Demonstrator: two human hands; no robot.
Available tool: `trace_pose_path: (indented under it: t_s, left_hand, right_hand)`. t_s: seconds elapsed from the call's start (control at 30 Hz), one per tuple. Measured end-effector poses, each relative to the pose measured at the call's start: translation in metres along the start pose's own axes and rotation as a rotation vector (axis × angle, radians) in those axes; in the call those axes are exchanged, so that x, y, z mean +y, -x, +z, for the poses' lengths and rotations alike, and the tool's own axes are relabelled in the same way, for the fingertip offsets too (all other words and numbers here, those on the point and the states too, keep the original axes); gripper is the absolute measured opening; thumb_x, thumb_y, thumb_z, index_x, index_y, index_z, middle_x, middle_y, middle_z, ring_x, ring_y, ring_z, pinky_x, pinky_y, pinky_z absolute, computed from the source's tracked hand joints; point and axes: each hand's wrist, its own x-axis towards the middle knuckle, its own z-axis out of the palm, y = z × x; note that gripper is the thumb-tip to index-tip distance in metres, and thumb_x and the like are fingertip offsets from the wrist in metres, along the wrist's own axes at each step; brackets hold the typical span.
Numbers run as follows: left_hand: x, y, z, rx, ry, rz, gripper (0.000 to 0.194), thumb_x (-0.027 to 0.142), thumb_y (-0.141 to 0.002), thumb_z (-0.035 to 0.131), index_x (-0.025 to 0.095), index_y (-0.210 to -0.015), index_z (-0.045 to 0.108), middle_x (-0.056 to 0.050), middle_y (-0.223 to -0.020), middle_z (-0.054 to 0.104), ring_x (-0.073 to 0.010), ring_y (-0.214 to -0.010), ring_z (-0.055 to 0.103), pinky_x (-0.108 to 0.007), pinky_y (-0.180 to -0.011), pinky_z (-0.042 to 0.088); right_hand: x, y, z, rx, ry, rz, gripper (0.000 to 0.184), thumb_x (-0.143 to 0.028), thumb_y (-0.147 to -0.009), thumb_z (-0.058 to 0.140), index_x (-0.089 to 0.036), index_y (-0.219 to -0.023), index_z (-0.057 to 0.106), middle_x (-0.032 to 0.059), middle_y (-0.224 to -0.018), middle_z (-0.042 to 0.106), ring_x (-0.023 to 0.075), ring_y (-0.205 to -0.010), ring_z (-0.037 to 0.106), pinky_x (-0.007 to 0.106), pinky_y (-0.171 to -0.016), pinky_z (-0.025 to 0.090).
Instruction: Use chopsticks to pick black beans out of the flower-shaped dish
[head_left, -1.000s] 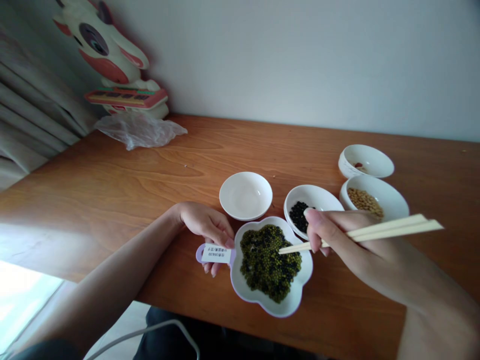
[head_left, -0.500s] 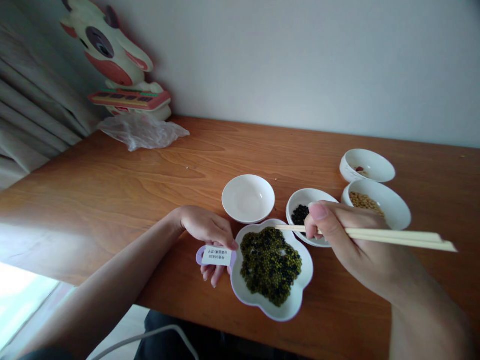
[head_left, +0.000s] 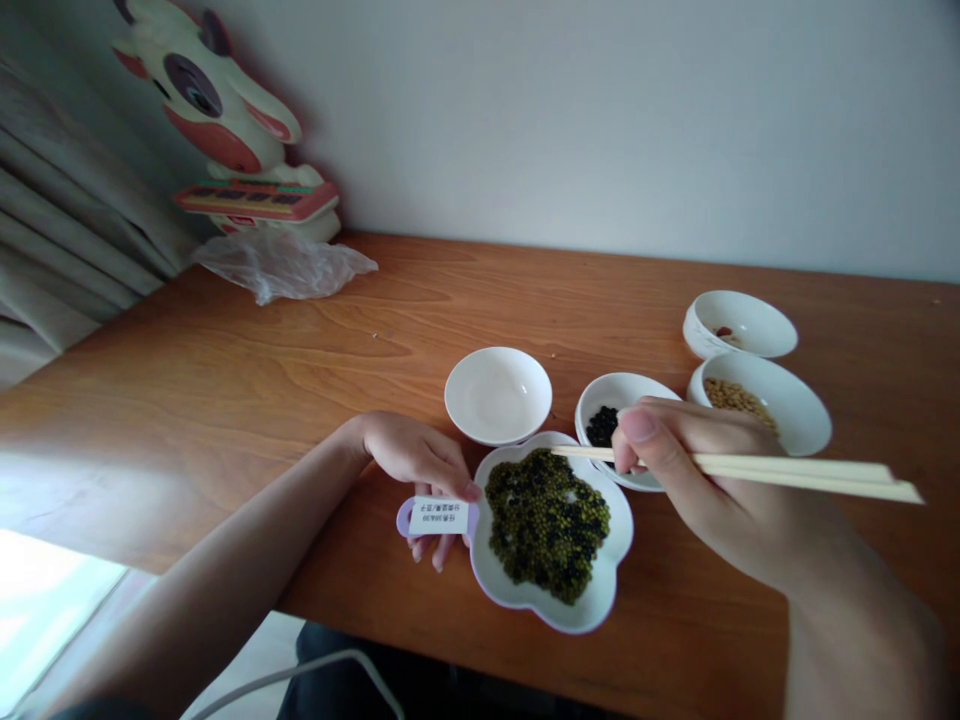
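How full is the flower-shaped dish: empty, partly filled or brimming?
Partly filled: green and black beans cover most of the dish's floor, while its pale inner edge shows bare around them.

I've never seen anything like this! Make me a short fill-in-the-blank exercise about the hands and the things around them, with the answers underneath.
1. The right hand holds a pair of wooden ____.
2. The left hand grips the flower-shaped dish by its jutting ____.
3. The beans in the bowl just left of the tan beans are coloured ____.
4. The toy at the upper left is shaped like a ____.

Missing words: chopsticks; handle; black; cow.
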Motion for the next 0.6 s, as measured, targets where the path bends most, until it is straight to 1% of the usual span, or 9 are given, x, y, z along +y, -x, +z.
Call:
trace_pose_path:
  t_s: [0.07, 0.17, 0.23, 0.33, 0.43, 0.5, 0.6]
  left_hand:
    - [-0.0004, 0.0001, -0.0004, 0.000, -0.007, 0.018, 0.064, 0.052, -0.114, 0.035, 0.007, -0.114, 0.081, -0.015, -0.097, 0.084, -0.0172, -0.070, 0.079, -0.022, -0.065, 0.063]
    - [-0.0030, 0.0002, -0.0016, 0.006, -0.003, 0.010, 0.061, 0.049, -0.115, 0.035, 0.007, -0.117, 0.079, -0.016, -0.101, 0.084, -0.0177, -0.076, 0.081, -0.023, -0.068, 0.064]
    - [-0.0054, 0.0004, -0.0023, 0.023, 0.025, -0.008, 0.059, 0.047, -0.115, 0.036, 0.007, -0.116, 0.079, -0.017, -0.104, 0.083, -0.0180, -0.081, 0.081, -0.023, -0.071, 0.064]
    - [-0.0074, 0.0007, -0.0024, 0.040, 0.055, -0.017, 0.057, 0.046, -0.115, 0.038, 0.007, -0.115, 0.078, -0.017, -0.105, 0.083, -0.0183, -0.083, 0.082, -0.023, -0.074, 0.064]
    - [-0.0061, 0.0011, -0.0017, 0.036, 0.056, -0.025, 0.058, 0.048, -0.115, 0.037, 0.006, -0.125, 0.075, -0.017, -0.104, 0.083, -0.0189, -0.080, 0.082, -0.024, -0.072, 0.064]
    - [-0.0046, 0.0013, -0.0013, 0.032, 0.050, -0.035, 0.059, 0.049, -0.115, 0.037, 0.005, -0.130, 0.073, -0.017, -0.102, 0.083, -0.0189, -0.078, 0.081, -0.024, -0.070, 0.064]
    - [-0.0038, 0.0012, -0.0011, 0.028, 0.037, -0.024, 0.058, 0.048, -0.115, 0.037, 0.006, -0.130, 0.074, -0.016, -0.099, 0.084, -0.0175, -0.074, 0.080, -0.023, -0.069, 0.063]
  right_hand:
    - [0.0036, 0.0021, -0.0034, -0.020, -0.025, 0.034, 0.045, -0.048, -0.113, 0.041, -0.024, -0.082, 0.064, -0.0029, -0.071, 0.062, 0.0126, -0.065, 0.056, 0.031, -0.063, 0.039]
    - [0.0053, 0.0045, -0.0075, -0.002, -0.042, 0.065, 0.057, -0.057, -0.113, 0.028, -0.025, -0.079, 0.061, -0.0007, -0.069, 0.059, 0.0151, -0.065, 0.053, 0.033, -0.062, 0.036]
    - [0.0042, 0.0055, -0.0083, 0.006, -0.045, 0.080, 0.063, -0.062, -0.112, 0.023, -0.024, -0.076, 0.058, 0.0001, -0.067, 0.056, 0.0159, -0.064, 0.050, 0.034, -0.062, 0.034]
    - [0.0015, 0.0063, -0.0073, -0.017, -0.047, 0.092, 0.067, -0.067, -0.110, 0.019, -0.024, -0.074, 0.056, 0.0004, -0.064, 0.051, 0.0164, -0.061, 0.045, 0.035, -0.059, 0.031]
    - [-0.0003, 0.0060, -0.0062, -0.035, -0.038, 0.089, 0.069, -0.068, -0.109, 0.016, -0.024, -0.074, 0.056, 0.0000, -0.062, 0.049, 0.0163, -0.059, 0.041, 0.035, -0.057, 0.029]
    - [-0.0003, 0.0055, -0.0058, -0.052, -0.038, 0.082, 0.068, -0.067, -0.110, 0.017, -0.024, -0.073, 0.054, -0.0003, -0.061, 0.050, 0.0159, -0.058, 0.041, 0.035, -0.056, 0.029]
    - [0.0013, 0.0051, -0.0051, -0.068, -0.030, 0.068, 0.068, -0.065, -0.111, 0.016, -0.024, -0.073, 0.055, -0.0004, -0.062, 0.051, 0.0157, -0.060, 0.043, 0.035, -0.057, 0.030]
